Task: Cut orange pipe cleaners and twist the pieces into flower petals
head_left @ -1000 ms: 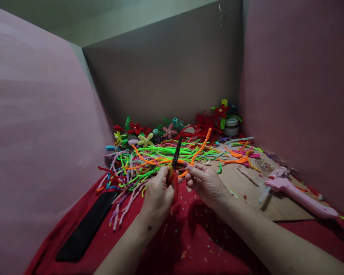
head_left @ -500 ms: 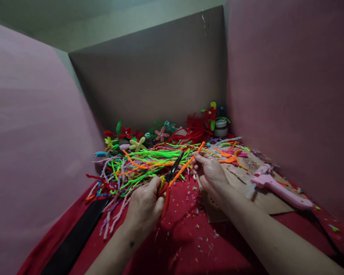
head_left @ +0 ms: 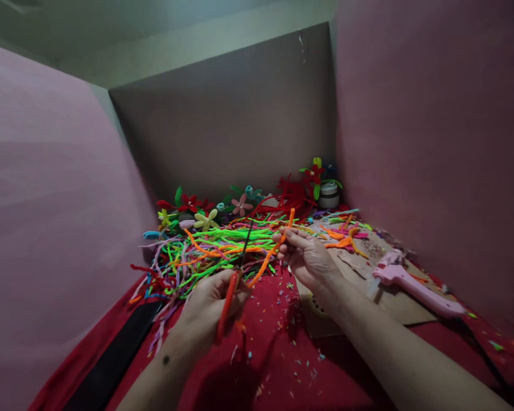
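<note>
My left hand (head_left: 203,305) is closed round orange-handled scissors (head_left: 227,305), whose dark blades point up and away from me. In my right hand (head_left: 312,257) an orange pipe cleaner (head_left: 264,264) is pinched between thumb and fingers. Its top end sticks up above my fingertips, while its lower part slants down to my left fingers; whether they grip it too is hard to see. Behind both hands lies a wide heap of pipe cleaners (head_left: 240,235), mostly bright green with orange, pink and purple ones.
A pink glue gun (head_left: 420,285) rests on cardboard (head_left: 394,297) at the right, near orange petal shapes (head_left: 345,240). Pipe-cleaner flowers (head_left: 205,220) stand along the back. Fuzz scraps dot the red cloth (head_left: 278,354). A black strip (head_left: 115,354) lies at left, with pink panels either side.
The scissors have turned in my left hand, their blades now more upright and away from the orange pipe cleaner. My right hand has shifted slightly left with the pipe cleaner.
</note>
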The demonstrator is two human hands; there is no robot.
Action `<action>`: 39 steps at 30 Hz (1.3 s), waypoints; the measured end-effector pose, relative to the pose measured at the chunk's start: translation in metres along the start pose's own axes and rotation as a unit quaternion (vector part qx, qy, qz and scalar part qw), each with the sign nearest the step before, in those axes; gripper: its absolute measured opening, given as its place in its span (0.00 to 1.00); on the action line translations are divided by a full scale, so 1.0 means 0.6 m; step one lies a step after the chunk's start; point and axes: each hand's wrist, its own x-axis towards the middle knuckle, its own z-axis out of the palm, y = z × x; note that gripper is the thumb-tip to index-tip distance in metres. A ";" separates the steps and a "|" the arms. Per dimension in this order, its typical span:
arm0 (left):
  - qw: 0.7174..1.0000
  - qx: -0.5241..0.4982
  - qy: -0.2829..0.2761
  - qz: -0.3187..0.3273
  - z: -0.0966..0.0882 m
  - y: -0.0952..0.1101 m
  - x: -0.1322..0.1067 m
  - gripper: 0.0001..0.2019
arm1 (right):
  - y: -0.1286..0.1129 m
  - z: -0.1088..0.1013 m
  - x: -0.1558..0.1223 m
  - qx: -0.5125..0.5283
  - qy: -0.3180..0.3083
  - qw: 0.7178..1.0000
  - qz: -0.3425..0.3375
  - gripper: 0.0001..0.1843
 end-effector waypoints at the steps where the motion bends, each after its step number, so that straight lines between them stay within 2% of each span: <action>1: 0.998 -0.052 -0.034 -0.027 -0.003 0.005 -0.002 0.13 | -0.003 0.002 -0.002 -0.001 -0.008 1.000 0.009 0.06; 3: 0.985 -0.136 -0.085 -0.059 -0.009 0.015 -0.007 0.13 | -0.007 0.006 -0.006 0.000 -0.022 1.000 0.020 0.06; 5: 0.973 -0.192 -0.108 -0.073 -0.009 0.019 -0.013 0.12 | -0.010 0.007 -0.008 0.004 -0.037 0.999 0.023 0.06; 7: 0.967 -0.208 -0.124 -0.083 -0.004 0.014 -0.017 0.12 | -0.012 0.006 -0.008 0.004 -0.047 0.999 0.028 0.06; 9: 0.973 -0.172 -0.132 -0.080 0.005 0.002 -0.016 0.12 | -0.011 0.004 -0.007 -0.001 -0.046 0.998 0.039 0.06; 11: 0.991 -0.099 -0.071 -0.053 0.011 -0.013 -0.010 0.11 | -0.009 0.000 -0.006 -0.015 -0.043 0.997 0.057 0.04; 12: 0.998 -0.057 0.002 -0.035 0.011 -0.020 -0.006 0.10 | -0.008 -0.001 -0.006 -0.025 -0.043 0.996 0.067 0.04; 13: 0.998 -0.021 0.063 -0.007 0.010 -0.026 -0.001 0.09 | -0.006 -0.002 -0.007 -0.036 -0.045 0.995 0.077 0.03; 15: 0.990 0.066 0.117 0.044 0.003 -0.032 0.007 0.08 | -0.002 -0.003 -0.008 -0.064 -0.047 0.993 0.089 0.03; 17: 0.969 0.192 0.127 0.085 -0.004 -0.034 0.014 0.05 | 0.001 -0.003 -0.009 -0.088 -0.049 0.991 0.093 0.04; 18: 0.950 0.266 0.130 0.098 -0.005 -0.034 0.017 0.03 | 0.003 -0.003 -0.009 -0.098 -0.049 0.990 0.092 0.04; 21: 0.871 0.458 0.132 0.115 -0.002 -0.037 0.026 0.04 | 0.006 -0.001 -0.007 -0.118 -0.045 0.988 0.086 0.05; 23: 0.827 0.535 0.122 0.123 0.002 -0.043 0.032 0.05 | 0.009 0.000 -0.006 -0.136 -0.039 0.987 0.080 0.06; 26: 0.784 0.599 0.109 0.120 0.005 -0.049 0.040 0.07 | 0.014 -0.001 -0.004 -0.167 -0.034 0.983 0.065 0.06; 29: 0.764 0.632 0.089 0.096 0.004 -0.048 0.044 0.09 | 0.017 -0.002 -0.004 -0.204 -0.026 0.977 0.045 0.07; 35: 0.759 0.643 0.067 0.076 0.004 -0.045 0.045 0.11 | 0.018 0.001 -0.009 -0.302 -0.015 0.953 -0.002 0.07; 39: 0.739 0.667 0.070 0.062 0.007 -0.041 0.043 0.13 | 0.019 0.004 -0.014 -0.368 -0.013 0.929 -0.037 0.08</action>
